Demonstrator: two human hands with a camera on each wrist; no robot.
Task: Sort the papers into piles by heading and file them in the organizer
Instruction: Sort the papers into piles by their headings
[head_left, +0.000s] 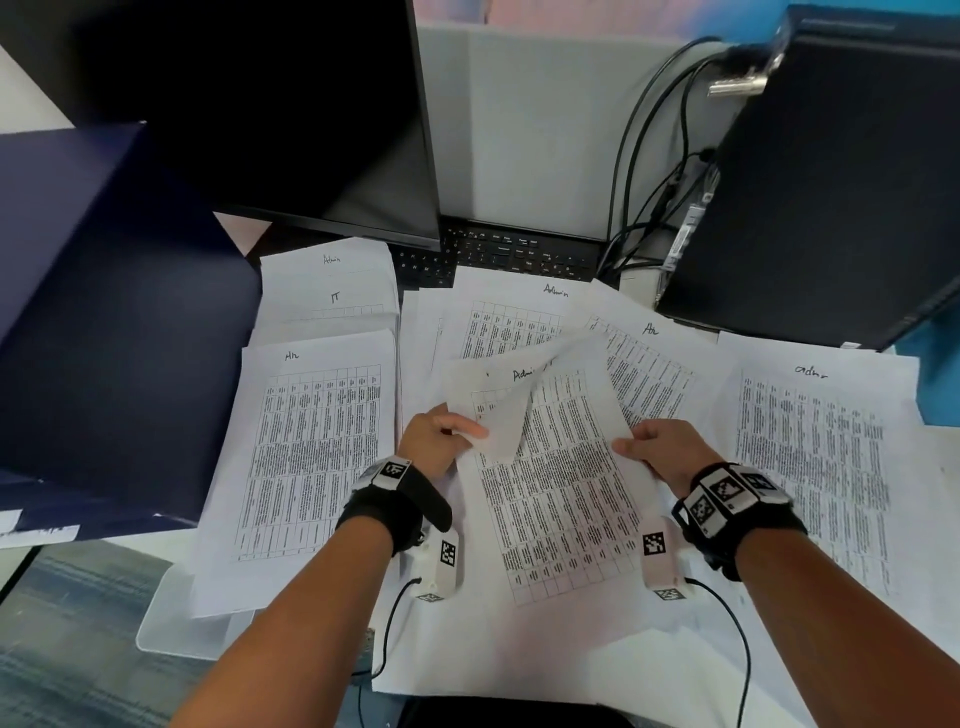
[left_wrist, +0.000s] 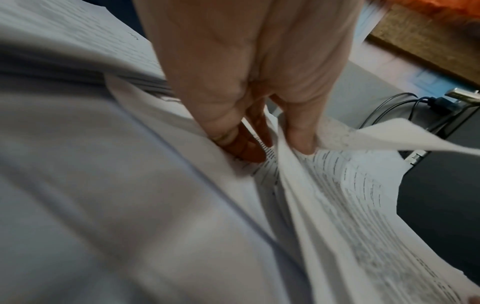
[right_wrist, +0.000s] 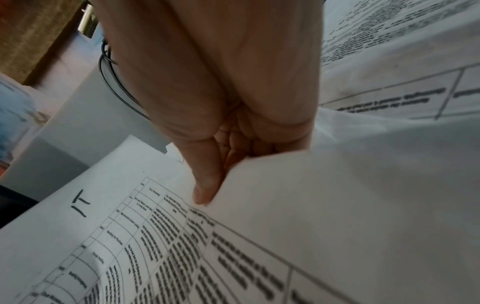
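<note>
Centrally, left hand (head_left: 434, 439) and right hand (head_left: 667, 449) fingers pinching held sheets (head_left: 561, 483), Admin-headed, papers (head_left: 311, 452) around

Bare forearms, no sleeves. Each wrist carries a black strap (head_left: 382, 512) topped by white blocks printed with black square markers (head_left: 719, 491). Below each strap hangs a white camera module (head_left: 445, 564) bearing similar markers, trailing a thin black cable (head_left: 735, 631).

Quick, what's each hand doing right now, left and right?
Left hand: pinching the curled corner of the top sheet in the middle stack.
Right hand: gripping the right edge of that same stack, thumb on top.
</note>
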